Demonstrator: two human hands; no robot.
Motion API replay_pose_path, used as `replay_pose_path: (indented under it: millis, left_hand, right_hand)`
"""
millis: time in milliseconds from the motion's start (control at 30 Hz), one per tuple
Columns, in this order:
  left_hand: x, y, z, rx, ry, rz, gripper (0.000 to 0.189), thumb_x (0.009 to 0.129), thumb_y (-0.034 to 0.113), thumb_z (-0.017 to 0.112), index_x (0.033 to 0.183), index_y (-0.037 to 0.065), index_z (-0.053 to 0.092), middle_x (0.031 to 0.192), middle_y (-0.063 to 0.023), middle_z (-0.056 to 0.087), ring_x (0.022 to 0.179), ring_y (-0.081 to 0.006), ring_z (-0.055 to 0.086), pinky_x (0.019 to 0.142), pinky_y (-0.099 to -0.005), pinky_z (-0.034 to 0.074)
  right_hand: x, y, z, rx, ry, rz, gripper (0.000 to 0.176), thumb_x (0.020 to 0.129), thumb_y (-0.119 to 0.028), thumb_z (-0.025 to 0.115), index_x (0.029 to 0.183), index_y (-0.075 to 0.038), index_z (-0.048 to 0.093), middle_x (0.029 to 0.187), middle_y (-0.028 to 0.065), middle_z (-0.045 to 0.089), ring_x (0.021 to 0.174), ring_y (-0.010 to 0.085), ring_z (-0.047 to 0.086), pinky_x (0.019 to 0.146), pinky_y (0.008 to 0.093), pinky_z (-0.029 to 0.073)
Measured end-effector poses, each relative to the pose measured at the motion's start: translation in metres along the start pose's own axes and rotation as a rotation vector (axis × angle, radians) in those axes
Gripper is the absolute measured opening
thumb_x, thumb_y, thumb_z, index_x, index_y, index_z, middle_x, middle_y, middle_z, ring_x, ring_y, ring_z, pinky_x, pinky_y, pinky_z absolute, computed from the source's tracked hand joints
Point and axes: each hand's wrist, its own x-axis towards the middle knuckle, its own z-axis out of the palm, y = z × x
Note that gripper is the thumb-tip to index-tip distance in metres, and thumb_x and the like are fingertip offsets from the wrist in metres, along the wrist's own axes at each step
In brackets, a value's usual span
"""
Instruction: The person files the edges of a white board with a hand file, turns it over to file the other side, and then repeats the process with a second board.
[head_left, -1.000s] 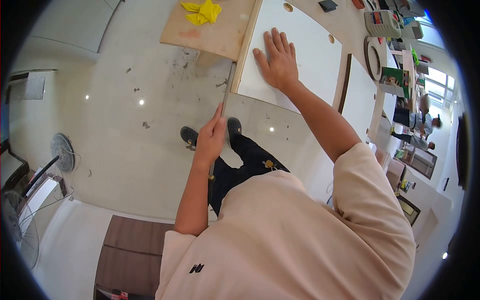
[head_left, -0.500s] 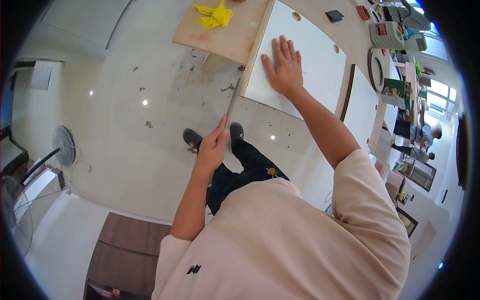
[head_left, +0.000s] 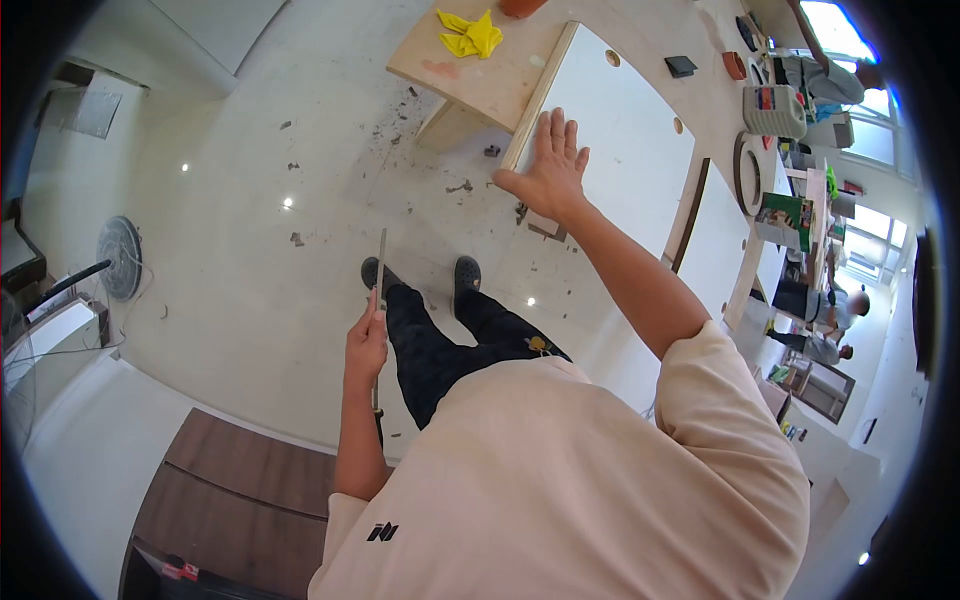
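My left hand (head_left: 367, 345) is closed round a long, thin metal file (head_left: 381, 265), which hangs over the floor to the left of my legs. Its dark handle end shows beside my forearm. My right hand (head_left: 550, 175) lies palm down with fingers spread on a white panel (head_left: 630, 130), its thumb at the panel's wood-coloured left edge. Two round holes show near the panel's far side. The file and the panel are apart.
A yellow cloth (head_left: 472, 35) lies on the wooden table (head_left: 425, 55). Beyond the panel are a white jug (head_left: 773, 111), a green box (head_left: 783, 220) and another white panel (head_left: 715, 245). Debris dots the floor (head_left: 250, 260). A fan (head_left: 120, 258) stands left. Other people are at the right.
My left hand and the file have moved left and down, away from the panel's edge. My right hand has shifted towards that edge. The view has also shifted slightly.
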Motion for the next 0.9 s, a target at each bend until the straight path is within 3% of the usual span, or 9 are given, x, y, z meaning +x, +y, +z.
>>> replay_pose_path:
  millis: [133,333,433,633,900]
  left_hand:
    - [-0.003,-0.008,0.007,-0.05,0.013,0.07,0.052,0.106,0.035,0.052,0.153,0.017,0.043,0.063,0.0075,0.035,0.051,-0.0034,0.034,0.043,-0.0212,0.032]
    - [-0.003,-0.004,0.024,-0.105,-0.002,0.059,0.052,0.105,0.036,0.054,0.153,0.018,0.044,0.064,0.0078,0.036,0.052,-0.0029,0.034,0.044,-0.0211,0.032]
    - [-0.004,-0.008,0.028,-0.101,-0.021,0.064,0.052,0.105,0.035,0.054,0.153,0.018,0.044,0.065,0.0079,0.036,0.052,-0.0028,0.033,0.044,-0.0208,0.031]
    - [-0.022,-0.012,0.027,-0.152,0.003,0.011,0.05,0.106,0.032,0.053,0.153,0.018,0.044,0.067,0.008,0.036,0.055,-0.0043,0.034,0.048,-0.0216,0.033]
    - [-0.042,-0.023,0.027,-0.133,0.073,0.007,0.049,0.106,0.031,0.053,0.152,0.018,0.045,0.066,0.0083,0.035,0.053,-0.0037,0.034,0.047,-0.0214,0.033]
  right_hand:
    - [0.003,-0.021,-0.009,0.0,-0.069,0.081,0.131,0.068,-0.053,0.075,0.158,0.005,-0.001,0.166,0.0264,-0.007,0.153,0.0461,-0.012,0.119,0.0637,0.001]
    - [0.007,-0.03,-0.014,-0.004,-0.15,0.138,0.134,0.067,-0.046,0.077,0.157,0.006,-0.006,0.165,0.028,-0.009,0.152,0.0482,-0.012,0.116,0.069,0.004]
    - [0.011,-0.034,-0.005,0.017,-0.085,0.178,0.132,0.069,-0.046,0.077,0.157,0.006,-0.007,0.165,0.0271,-0.009,0.152,0.0486,-0.011,0.115,0.0708,0.005]
    - [0.036,-0.003,0.001,0.134,0.091,0.067,0.121,0.074,-0.048,0.075,0.159,0.003,0.005,0.167,0.0239,-0.001,0.154,0.0444,-0.005,0.118,0.0651,0.006]
    - [-0.004,0.007,-0.006,0.098,-0.006,-0.095,0.123,0.073,-0.057,0.078,0.16,-0.001,0.011,0.167,0.0214,0.004,0.154,0.0441,-0.002,0.12,0.062,0.007]
